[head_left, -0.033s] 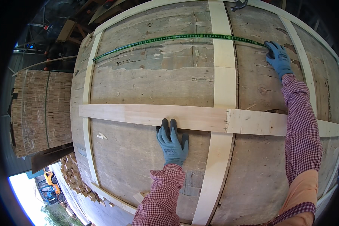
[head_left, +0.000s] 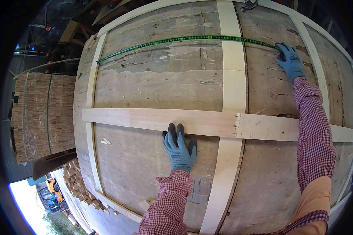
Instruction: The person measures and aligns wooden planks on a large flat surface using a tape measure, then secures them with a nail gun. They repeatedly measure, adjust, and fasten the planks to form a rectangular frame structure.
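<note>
On the left stood a tall stack of wooden pieces (head_left: 33, 117), wrapped in clear film and bound with a dark strap (head_left: 48, 113), and below it in view lay a jumbled heap of short wood blocks (head_left: 75, 181). Beyond the heap, an orange and blue vehicle (head_left: 51, 184) stood near some green foliage (head_left: 59, 223). At the top edge lay a dark, claw-shaped hammer head (head_left: 249, 5), partly cut off.

Timber workshop, by the look of it: big wooden panel (head_left: 161, 88) with pale battens (head_left: 233, 55), green tape measure (head_left: 200, 38) across, hammer (head_left: 250, 5) up top. Strapped wood stack (head_left: 60, 113), block pile (head_left: 76, 180), yellow-and-blue vehicle (head_left: 50, 198) in daylight.
</note>
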### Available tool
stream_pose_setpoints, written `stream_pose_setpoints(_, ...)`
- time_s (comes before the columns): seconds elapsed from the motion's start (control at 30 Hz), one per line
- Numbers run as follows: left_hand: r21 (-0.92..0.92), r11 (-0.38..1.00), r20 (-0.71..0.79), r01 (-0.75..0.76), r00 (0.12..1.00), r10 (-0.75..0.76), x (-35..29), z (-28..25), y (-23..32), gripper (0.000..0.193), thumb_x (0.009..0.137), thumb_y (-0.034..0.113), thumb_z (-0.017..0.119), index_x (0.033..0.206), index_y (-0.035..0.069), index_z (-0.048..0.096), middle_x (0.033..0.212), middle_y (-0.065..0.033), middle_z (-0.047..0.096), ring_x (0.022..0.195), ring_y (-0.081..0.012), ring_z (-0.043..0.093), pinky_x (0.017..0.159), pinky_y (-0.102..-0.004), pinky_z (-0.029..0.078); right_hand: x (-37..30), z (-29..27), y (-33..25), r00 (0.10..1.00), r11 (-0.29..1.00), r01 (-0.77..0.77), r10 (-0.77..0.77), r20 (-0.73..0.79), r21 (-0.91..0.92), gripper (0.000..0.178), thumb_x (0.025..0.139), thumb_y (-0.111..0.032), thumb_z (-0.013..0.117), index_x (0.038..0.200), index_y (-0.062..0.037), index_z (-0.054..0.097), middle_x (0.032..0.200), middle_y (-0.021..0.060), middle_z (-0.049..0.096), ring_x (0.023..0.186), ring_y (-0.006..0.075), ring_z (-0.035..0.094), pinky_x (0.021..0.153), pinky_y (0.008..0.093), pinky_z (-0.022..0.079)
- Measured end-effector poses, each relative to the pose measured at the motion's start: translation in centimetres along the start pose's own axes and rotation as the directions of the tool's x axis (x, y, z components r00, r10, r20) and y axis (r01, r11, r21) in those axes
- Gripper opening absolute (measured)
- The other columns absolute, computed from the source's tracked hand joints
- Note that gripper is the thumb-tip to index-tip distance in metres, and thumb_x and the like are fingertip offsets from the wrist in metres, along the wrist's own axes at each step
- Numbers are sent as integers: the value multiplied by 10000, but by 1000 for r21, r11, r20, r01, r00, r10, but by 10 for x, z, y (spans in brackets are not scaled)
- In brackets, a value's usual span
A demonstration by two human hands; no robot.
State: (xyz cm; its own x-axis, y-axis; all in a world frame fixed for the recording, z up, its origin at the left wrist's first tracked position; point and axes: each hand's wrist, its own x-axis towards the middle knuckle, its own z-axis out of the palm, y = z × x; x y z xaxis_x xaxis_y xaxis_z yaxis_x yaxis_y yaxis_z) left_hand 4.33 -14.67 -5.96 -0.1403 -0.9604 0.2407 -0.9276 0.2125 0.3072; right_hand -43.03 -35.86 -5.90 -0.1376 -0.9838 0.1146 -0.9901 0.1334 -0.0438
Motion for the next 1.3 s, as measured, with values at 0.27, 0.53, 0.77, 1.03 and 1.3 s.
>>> stream_pose_setpoints(0.27, 3, 1000, 0, 4, 1000, -4, -1, 0, 0, 750, 784, 220, 672, 1433, 73, 324, 1446, -241, 273, 1304, -416, 286, 1064, -580, 223, -3, -3, -6, 1000, 1000, 3, -3, -21, -1, 588, 793, -241, 694, 1336, -249, 467, 1351, 59, 458, 1234, 301, 443, 1047, 405, 405)
stream_pose_setpoints(0.53, -1, 1000, 8, -1, 1000, 1, 1, -3, 2, 747, 795, 149, 658, 1439, 40, 296, 1469, -245, 260, 1313, -422, 275, 1078, -546, 218, -5, -4, -3, 997, 998, 43, -40, -64, 54, 576, 772, -229, 705, 1310, -238, 499, 1324, 62, 482, 1212, 298, 459, 1032, 407, 414)
stream_pose_setpoints(0.77, -5, 1000, 6, 15, 1000, -15, -1, -4, 4, 736, 790, 158, 663, 1428, 30, 320, 1460, -255, 274, 1302, -435, 287, 1072, -553, 224, -7, -8, -8, 994, 996, 61, -54, -91, 71, 568, 749, -197, 709, 1286, -208, 525, 1298, 59, 503, 1194, 293, 469, 1008, 401, 425)
stream_pose_setpoints(1.03, -24, 999, 33, 29, 999, -28, 2, -3, 6, 757, 763, 204, 682, 1421, 58, 338, 1439, -259, 282, 1277, -468, 288, 1064, -590, 225, -6, 11, 17, 982, 989, 111, -94, -163, 99, 586, 734, -247, 711, 1288, -211, 525, 1329, 81, 489, 1200, 335, 460, 1003, 427, 417)
stream_pose_setpoints(1.3, 16, 999, 37, 34, 999, -35, 0, -12, 7, 768, 775, 178, 673, 1436, 52, 303, 1445, -261, 273, 1288, -463, 278, 1070, -570, 227, -10, -8, -10, 997, 996, 38, -32, -64, 85, 595, 725, -238, 707, 1290, -205, 522, 1333, 80, 494, 1216, 329, 449, 1001, 450, 408)
